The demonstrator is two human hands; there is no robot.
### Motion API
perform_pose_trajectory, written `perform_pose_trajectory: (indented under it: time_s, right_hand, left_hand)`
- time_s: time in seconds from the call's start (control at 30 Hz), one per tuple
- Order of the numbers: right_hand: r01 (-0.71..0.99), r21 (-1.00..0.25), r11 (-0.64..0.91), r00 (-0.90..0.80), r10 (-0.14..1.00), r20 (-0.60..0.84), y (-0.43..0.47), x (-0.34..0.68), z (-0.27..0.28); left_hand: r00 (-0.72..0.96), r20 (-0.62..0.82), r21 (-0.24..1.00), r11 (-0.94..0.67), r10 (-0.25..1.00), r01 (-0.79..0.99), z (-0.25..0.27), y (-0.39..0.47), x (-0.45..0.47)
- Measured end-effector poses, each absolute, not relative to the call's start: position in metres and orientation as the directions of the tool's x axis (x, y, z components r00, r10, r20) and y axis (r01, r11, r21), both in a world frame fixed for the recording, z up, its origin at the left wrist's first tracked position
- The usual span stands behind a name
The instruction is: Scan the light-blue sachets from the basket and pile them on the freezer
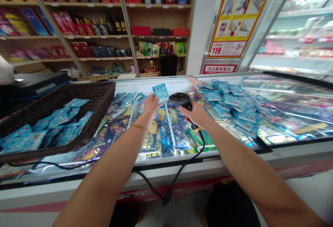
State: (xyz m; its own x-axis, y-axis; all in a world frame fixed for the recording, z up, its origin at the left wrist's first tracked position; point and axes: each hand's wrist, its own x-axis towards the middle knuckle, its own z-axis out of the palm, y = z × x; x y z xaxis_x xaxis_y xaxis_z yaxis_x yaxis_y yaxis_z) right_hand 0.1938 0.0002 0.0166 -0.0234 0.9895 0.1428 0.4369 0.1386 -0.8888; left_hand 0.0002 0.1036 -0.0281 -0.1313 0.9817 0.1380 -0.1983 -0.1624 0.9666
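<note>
My left hand (151, 105) pinches a small blue packet (160, 93) by its lower left edge, holding it up over the open freezer. Beside it, my right hand (195, 113) is wrapped round the handle of a black barcode scanner (180, 98). The scanner's head points left toward the packet, a small gap apart from it. From its handle a black cable (182, 168) hangs down over the freezer's front edge. A pile of similar blue packets (229, 98) lies on the glass to the right. More blue packets (57, 121) are in a brown woven basket (104, 98) on the left.
Bagged goods (151, 136) fill the freezer under my hands, split by white wire dividers (170, 126). The freezer's front rim (145, 166) runs across below my forearms. Behind stand wooden shelves (161, 6) of boxes and bottles, and a fire-safety poster (234, 18).
</note>
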Motion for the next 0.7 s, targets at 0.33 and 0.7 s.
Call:
perform_pose_trajectory:
  time_s: [0.33,0.7]
  right_hand:
    - [0.490,-0.853,0.178,-0.075,0.984,0.162,0.003,0.195,0.014]
    - [0.224,-0.971,0.080,0.077,0.992,0.099,0.024,0.223,0.016]
  left_hand:
    - [-0.159,0.132,0.973,-0.159,0.978,-0.169,-0.029,0.103,0.002]
    - [-0.379,0.017,0.982,-0.088,0.925,-0.168,-0.012,0.097,0.004]
